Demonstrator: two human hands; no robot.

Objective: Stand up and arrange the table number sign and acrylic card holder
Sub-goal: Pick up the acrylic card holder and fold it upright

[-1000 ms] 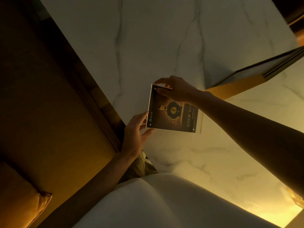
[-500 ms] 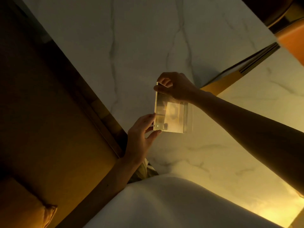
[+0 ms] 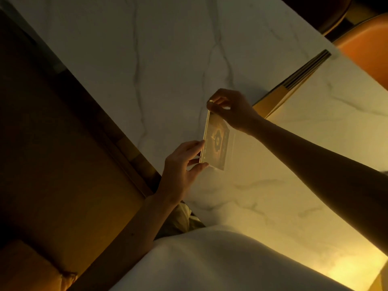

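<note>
Dim, warm light; view looks down over a pale garment point(image 3: 210, 263) at the bottom of the frame.

Far left: dark brown floor or bench area, a cushion corner point(image 3: 67, 277) at the lower left edge.

Centre left: left hand point(image 3: 181, 164) reaches up from below, thumb and fingers closed lightly on the lower left corner of the acrylic card holder point(image 3: 216, 143). Fingers pinch the near edge; palm is off it.

Centre: card holder is upright, seen nearly edge-on, its clear slab showing a dark printed card with a round emblem. It is over the white marble counter point(image 3: 147, 59), near the counter's left edge; whether its base touches the surface cannot be told.

Centre right: right hand point(image 3: 233, 110) comes in from the right, fingertips pinched on the holder's top corner.

Right: a thin, flat sign or menu point(image 3: 294, 85) with a yellow-and-dark edge stands just behind the right hand. Orange chair seat point(image 3: 365, 51) beyond the counter's far corner.
</note>
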